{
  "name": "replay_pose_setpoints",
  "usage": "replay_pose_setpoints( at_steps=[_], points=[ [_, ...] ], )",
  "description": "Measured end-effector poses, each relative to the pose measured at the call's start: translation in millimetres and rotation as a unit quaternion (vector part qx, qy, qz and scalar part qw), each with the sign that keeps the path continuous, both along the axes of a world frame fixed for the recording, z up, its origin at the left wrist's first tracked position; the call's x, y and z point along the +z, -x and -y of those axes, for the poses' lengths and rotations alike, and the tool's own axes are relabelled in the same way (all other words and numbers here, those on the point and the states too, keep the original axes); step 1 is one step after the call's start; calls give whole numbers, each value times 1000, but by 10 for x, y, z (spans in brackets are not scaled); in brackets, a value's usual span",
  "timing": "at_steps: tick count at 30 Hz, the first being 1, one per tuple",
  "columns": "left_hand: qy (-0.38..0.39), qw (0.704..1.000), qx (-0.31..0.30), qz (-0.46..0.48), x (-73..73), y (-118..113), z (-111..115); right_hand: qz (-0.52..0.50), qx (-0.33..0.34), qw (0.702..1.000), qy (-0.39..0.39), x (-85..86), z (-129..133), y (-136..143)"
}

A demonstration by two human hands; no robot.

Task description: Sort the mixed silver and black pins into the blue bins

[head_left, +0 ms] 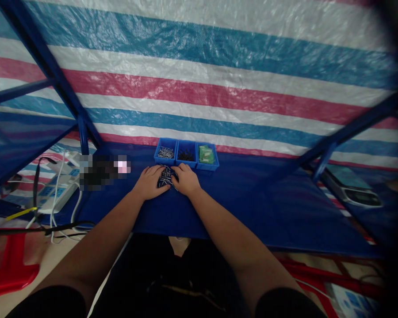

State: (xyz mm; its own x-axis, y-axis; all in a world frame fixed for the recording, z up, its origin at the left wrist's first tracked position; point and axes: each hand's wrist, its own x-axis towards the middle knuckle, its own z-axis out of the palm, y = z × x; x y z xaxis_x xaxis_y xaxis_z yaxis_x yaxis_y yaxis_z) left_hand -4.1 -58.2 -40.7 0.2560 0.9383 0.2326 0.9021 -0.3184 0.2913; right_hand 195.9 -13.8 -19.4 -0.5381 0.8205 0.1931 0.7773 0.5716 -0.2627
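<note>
On the blue tabletop (232,212) lies a small pile of mixed silver and dark screws (166,176). My left hand (150,183) rests along the pile's left side, palm down, fingers stretched and thumb out below the pile. On the right side my right hand (187,180) lies with its fingers spread and the thumb at the pile's edge. Both hands frame the pile between them, gripping nothing that I can see. Just behind stand three joined blue bins: the left one (156,160) has silver screws, the middle one (186,164) dark screws, the right one (207,167) a green packet.
Left of my arms are a power strip (58,198) with tangled cables and a pixelated patch. Blue metal frame posts (83,136) rise on both sides. A digital scale (361,196) sits at the far right. A striped plastic sheet (202,92) hangs behind the table.
</note>
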Motion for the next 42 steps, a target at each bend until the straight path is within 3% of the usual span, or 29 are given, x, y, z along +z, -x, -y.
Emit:
replay_pose_setpoints(
  at_steps=[8,18,34,37,42],
  points=[
    [-1,1000,-5,-12,1,-63,-29,12,22,1000,-3,-68,-39,4],
    [-25,999,-35,-17,-35,-116,-53,-82,56,994,-44,-269,-192,-49],
    [-43,997,-49,33,-59,-222,-110,-190,149,970,13,-237,-317,-224],
    [-64,997,-26,44,-12,-273,-87,-215,159,963,24,-195,-330,-288],
    [-95,988,105,54,57,-175,18,-223,147,961,65,-142,-363,-484]
  ],
)
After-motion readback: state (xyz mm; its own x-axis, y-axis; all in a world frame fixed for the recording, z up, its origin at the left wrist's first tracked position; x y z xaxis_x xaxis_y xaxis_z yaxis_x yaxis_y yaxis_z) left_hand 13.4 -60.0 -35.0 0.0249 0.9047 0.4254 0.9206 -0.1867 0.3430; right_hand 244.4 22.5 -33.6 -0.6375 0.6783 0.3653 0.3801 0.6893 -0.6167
